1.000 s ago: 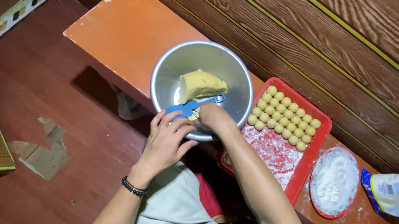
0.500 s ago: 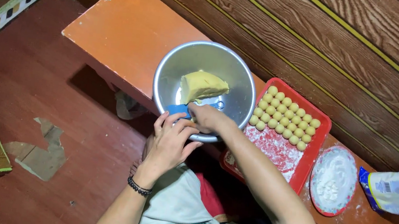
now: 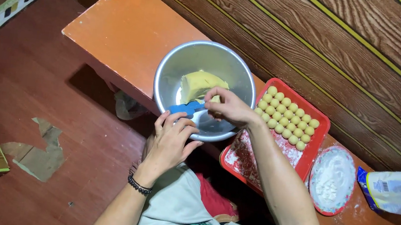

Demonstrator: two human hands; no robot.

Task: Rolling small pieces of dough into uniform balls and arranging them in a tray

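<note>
- Right hand (image 3: 231, 108) reaches into the metal bowl (image 3: 172, 69); fingers curled together around the end of a blue scraper (image 3: 187, 108); a small bit of dough seems to sit at the fingertips, though the pinch itself is partly hidden
- Scraper lies across the near rim of the bowl, blade end pointing to the person's left; the yellow dough lump (image 3: 199, 85) sits in the bowl just beyond it, touching or nearly touching the right hand
- Left hand (image 3: 171, 142) rests at the near edge of the bowl; fingers loosely bent and close together, tips touching the rim; thumb out to the side; it grips nothing; dark bead bracelet (image 3: 138, 186) on that wrist
- Bowl stands on an orange bench (image 3: 129, 34) against a wood-panelled wall
- Red tray (image 3: 321, 122) just right of the bowl, touching or nearly so; rows of small dough balls (image 3: 285, 118) fill its far half; near half dusted white
- Small round dish of flour (image 3: 332, 179) beside the tray; plastic bag (image 3: 398, 190) further right
</note>
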